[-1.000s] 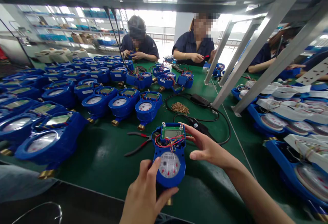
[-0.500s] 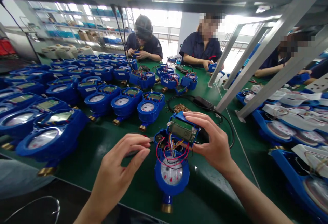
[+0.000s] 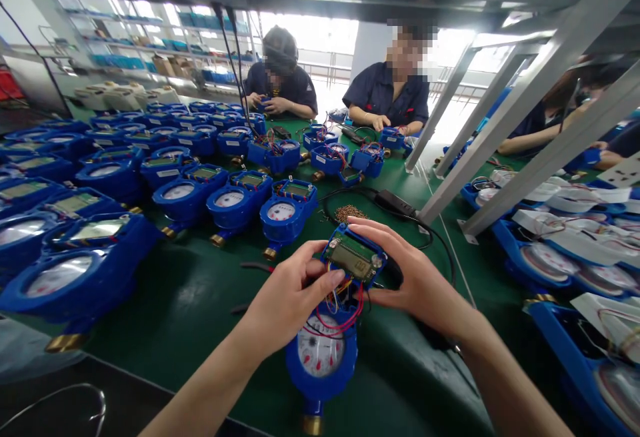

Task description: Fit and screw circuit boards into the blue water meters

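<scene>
A blue water meter [image 3: 323, 350] with a white dial and a brass fitting lies on the green table in front of me. Over its far end, my right hand [image 3: 407, 267] grips the blue display module [image 3: 355, 257], a green circuit board with an LCD. My left hand [image 3: 290, 290] has its thumb and fingers closed at the module's left edge, beside the thin coloured wires [image 3: 340, 317] that run down to the meter. The left fingertips are partly hidden, and so is the meter body behind that hand.
Rows of blue meters [image 3: 233, 200] stand on the left. Small brass screws [image 3: 350, 213] lie in a pile beyond my hands, near a black cable box [image 3: 395, 202]. Metal posts [image 3: 510, 104] and opened meters [image 3: 550, 250] are at right. Co-workers [image 3: 283, 80] sit opposite.
My left hand has moved right and closed at the display module, from beside the meter. My right hand still holds the module. A co-worker's meter across the table is now lower.
</scene>
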